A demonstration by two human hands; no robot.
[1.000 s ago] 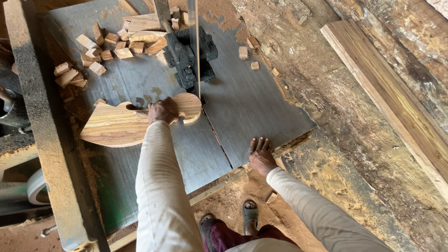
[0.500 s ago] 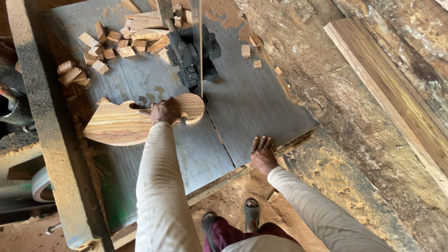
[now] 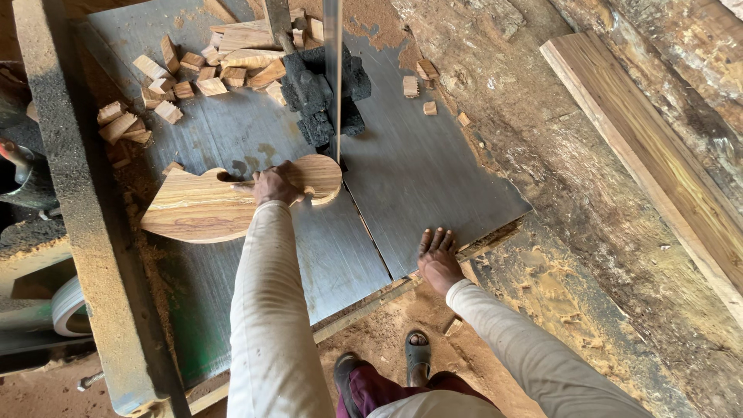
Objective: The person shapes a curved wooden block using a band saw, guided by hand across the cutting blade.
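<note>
The left hand [image 3: 275, 186] lies flat, fingers spread and pressed down on top of the curved, pale-brown wooden cutout [image 3: 224, 203], a smooth, rounded piece with visible grain and a scalloped outline. It grips nothing; the palm simply bears down. The cutout's round lobe touches the thin vertical steel saw blade [image 3: 332, 77], and the rest of it stretches away from the blade across the scuffed grey metal saw table [image 3: 418, 174]. The long cream sleeve runs straight back from that hand. The right hand [image 3: 437, 254] rests open, fingers fanned, on the table's near edge, well apart from the blade and holding nothing, its arm bent at the elbow. Beyond the blade lies a heap of small blocky wooden offcuts [image 3: 209, 70], rough-sawn and dusty. Fine reddish sawdust [image 3: 387, 333] covers the floor beneath the table.
</note>
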